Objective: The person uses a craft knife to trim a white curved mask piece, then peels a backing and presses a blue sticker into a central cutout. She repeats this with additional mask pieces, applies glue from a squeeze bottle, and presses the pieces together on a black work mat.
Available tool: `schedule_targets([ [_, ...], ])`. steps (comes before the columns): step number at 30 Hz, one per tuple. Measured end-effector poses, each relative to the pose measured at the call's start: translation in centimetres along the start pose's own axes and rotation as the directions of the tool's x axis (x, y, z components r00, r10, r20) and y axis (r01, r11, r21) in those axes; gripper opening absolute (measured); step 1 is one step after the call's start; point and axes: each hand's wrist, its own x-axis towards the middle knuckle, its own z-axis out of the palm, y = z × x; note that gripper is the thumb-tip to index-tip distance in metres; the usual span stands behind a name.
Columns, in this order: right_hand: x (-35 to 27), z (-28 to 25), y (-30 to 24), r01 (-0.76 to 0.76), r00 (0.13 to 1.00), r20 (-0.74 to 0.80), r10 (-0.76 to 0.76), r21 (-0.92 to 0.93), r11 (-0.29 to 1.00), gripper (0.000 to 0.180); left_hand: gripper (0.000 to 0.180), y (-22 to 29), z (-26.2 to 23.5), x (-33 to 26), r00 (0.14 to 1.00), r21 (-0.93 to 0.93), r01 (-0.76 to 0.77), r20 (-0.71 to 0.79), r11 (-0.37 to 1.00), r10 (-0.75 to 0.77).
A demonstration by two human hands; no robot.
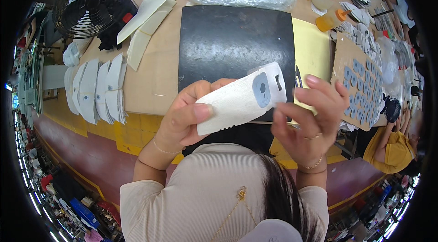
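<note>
White fabric piece [228,110] lies slanted across the middle of the frame, in front of the black mat [232,37], its blue-grey patch [261,90] and slotted end toward the right. The left hand [185,112] is clamped on its lower-left end, thumb on top and fingers behind, a hold that seems chosen to leave the patch uncovered and facing up. The right hand [315,116] is at the slotted end, its outer fingers spread and raised, probably to stay clear of the patch; thumb and forefinger come near the piece's edge, but I cannot tell whether they pinch it. At the right of the frame, small round patches [360,80] sit spaced out on a cardboard sheet [341,50], likely so they do not overlap, while at the left, white bundles [89,91] stand side by side, apparently grouped for order
</note>
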Motion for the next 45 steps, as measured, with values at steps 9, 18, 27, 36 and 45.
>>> schedule_targets([
  [9,0.0,-0.4,0.4,-0.136,0.990,0.002,0.141,0.290,0.947,0.028,0.018,0.2,0.0,0.1,0.999,-0.033,-0.016,-0.051,0.999,0.014],
  [18,0.6,0.4,0.2,0.092,0.995,0.040,-0.087,-0.121,0.988,0.022,0.016,0.0,0.4,0.0,0.995,0.115,-0.084,0.061,0.990,0.078],
  [27,0.6,0.8,0.5,0.194,0.981,0.034,-0.191,-0.231,0.953,0.025,0.012,-0.2,0.9,0.0,0.997,0.107,-0.075,0.011,0.991,0.074],
  [36,0.1,-1.0,0.9,-0.012,0.998,0.064,-0.012,0.351,0.936,0.029,0.016,0.1,0.3,-0.1,0.997,0.036,-0.066,-0.046,0.997,0.068],
  [45,1.3,0.4,0.7,0.101,0.992,0.064,-0.110,0.139,0.985,0.036,0.019,-0.2,0.1,0.1,0.997,0.087,-0.076,0.022,0.993,0.074],
])
